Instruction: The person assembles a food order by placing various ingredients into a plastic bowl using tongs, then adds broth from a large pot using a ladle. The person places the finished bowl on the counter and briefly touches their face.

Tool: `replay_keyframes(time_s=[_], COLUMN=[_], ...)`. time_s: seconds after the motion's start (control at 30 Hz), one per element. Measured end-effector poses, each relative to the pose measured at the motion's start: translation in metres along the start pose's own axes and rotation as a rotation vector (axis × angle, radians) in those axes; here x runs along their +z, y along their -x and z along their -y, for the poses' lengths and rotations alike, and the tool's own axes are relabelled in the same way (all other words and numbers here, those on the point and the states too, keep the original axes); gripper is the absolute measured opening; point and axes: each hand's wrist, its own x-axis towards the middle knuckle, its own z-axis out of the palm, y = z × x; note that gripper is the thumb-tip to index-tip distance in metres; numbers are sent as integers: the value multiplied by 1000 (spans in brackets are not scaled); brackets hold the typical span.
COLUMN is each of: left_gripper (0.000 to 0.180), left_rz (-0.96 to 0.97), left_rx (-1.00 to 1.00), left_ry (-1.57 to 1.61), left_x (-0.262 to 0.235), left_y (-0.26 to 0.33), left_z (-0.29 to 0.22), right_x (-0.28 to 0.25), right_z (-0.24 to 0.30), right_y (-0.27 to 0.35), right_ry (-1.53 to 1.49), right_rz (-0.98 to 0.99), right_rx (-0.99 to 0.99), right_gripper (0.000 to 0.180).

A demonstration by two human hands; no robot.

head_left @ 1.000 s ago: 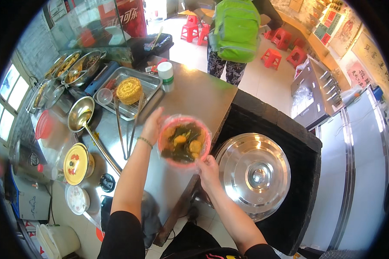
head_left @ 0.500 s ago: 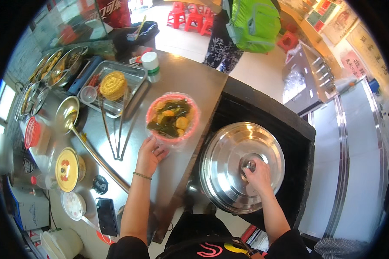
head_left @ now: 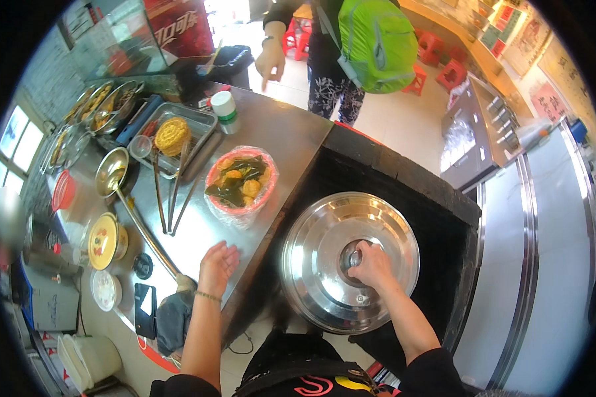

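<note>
While the right hand (head_left: pixel 372 267) keeps its grip clamped on the knob (head_left: pixel 355 259) at the middle of a wide, shiny metal lid (head_left: pixel 314 255), the left hand (head_left: pixel 218 266) hangs over the near part of the steel desk (head_left: pixel 208 223), its grip apart and its fingers loosely stretched; whether they touch the surface cannot be told; the lid sits level within a dark, angular surround (head_left: pixel 404 165) to the right of the desk, and what lies beneath it is hidden; the pink-rimmed bowl (head_left: pixel 270 188), wrapped in clear plastic, stands on the desk near the right edge, beyond the left hand and apart from it, with dark green leaves (head_left: pixel 228 194) and yellowish pieces (head_left: pixel 250 188) inside; to its left lie tongs (head_left: pixel 158 198), their tips at a metal tray (head_left: pixel 203 126) that holds a round yellow stack (head_left: pixel 172 137) and a small clear cup (head_left: pixel 140 146); a white-capped jar (head_left: pixel 223 104) stands just beside the tray; further left a long ladle (head_left: pixel 110 173) slants toward a grey bundle (head_left: pixel 175 324); near it are a yellow-lidded pot (head_left: pixel 104 241) and a black phone (head_left: pixel 145 312); across the desk, another person, with a green backpack (head_left: pixel 377 46), holds a lowered hand (head_left: pixel 269 63) near the far edge.
</note>
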Motion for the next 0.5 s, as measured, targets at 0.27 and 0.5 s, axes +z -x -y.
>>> replay_keyframes(time_s=[0.27,0.5], left_gripper=[24,19], left_rz=[-141,-203], left_rx=[-54,-90], left_ry=[-125,-261], left_x=[-15,-26], left_y=[98,133], left_z=[45,83], right_x=[-45,-118], right_z=[-18,-107], right_y=[9,-21], right_ry=[-56,-91], right_rz=[-58,-174], right_rx=[-13,83], right_gripper=[56,52])
